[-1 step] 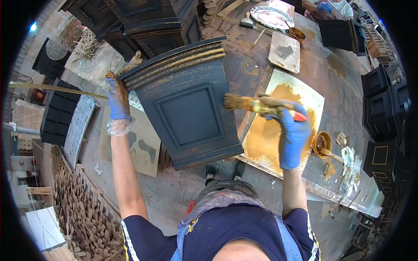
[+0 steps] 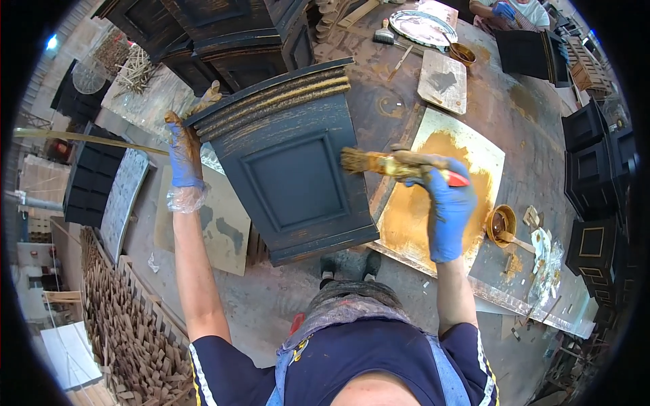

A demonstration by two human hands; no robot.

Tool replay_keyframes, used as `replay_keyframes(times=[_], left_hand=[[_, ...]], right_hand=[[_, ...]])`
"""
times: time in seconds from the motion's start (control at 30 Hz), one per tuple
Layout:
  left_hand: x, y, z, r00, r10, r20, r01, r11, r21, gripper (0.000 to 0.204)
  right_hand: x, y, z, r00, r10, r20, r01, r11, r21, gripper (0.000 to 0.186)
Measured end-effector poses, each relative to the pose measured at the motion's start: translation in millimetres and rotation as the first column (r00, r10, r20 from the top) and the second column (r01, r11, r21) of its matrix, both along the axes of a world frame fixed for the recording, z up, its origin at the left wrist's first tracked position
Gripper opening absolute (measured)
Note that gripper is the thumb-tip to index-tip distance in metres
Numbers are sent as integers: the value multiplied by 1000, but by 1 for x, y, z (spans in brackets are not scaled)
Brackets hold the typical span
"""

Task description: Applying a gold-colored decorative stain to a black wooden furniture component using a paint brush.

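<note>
A dark blue-black wooden box-like piece (image 2: pixel 295 177), with a recessed panel and a ridged moulding rubbed to gold and bare wood, stands tilted in front of me. My left hand (image 2: pixel 185 154), in a stained blue glove, grips its upper left corner; some of those fingers are hidden behind the edge. In my gloved right hand (image 2: pixel 452 203) is a paintbrush (image 2: pixel 379 162) with a red-tipped handle. Its brown-coated bristles are close to the right edge of the panel face; whether they touch is hard to tell.
Under the brush lies a board (image 2: pixel 433 196) smeared with ochre paint. Right of it sits a bowl (image 2: pixel 501 224) of brown liquid with a brush. More dark cabinets (image 2: pixel 230 40) are stacked at the far left. A co-worker (image 2: pixel 514 13) handles a dark piece at the far right.
My right hand and the paintbrush have shifted slightly left, bringing the bristles nearer the dark panel. My left hand and the wooden piece are nearly unchanged.
</note>
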State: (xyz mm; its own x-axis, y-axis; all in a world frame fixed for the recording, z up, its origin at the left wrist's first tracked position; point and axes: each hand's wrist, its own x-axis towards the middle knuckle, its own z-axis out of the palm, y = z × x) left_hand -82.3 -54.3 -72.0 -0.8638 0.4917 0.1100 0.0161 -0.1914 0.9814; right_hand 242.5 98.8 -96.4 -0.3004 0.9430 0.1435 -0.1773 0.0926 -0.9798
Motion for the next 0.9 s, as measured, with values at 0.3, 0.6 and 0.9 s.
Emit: replay_keyframes(times=[0.3, 0.6, 0.9], left_hand=[[5, -14, 4, 998, 12, -56, -14, 999, -36, 74], [-7, -14, -7, 992, 67, -104, -77, 993, -91, 86], [7, -17, -3, 999, 30, 26, -30, 999, 19, 68]], right_hand=[[15, 12, 20, 976, 17, -218, -32, 997, -67, 16], [2, 18, 9, 999, -29, 41, 26, 996, 81, 18], [-11, 12, 13, 999, 0, -50, 1, 1000, 25, 18]])
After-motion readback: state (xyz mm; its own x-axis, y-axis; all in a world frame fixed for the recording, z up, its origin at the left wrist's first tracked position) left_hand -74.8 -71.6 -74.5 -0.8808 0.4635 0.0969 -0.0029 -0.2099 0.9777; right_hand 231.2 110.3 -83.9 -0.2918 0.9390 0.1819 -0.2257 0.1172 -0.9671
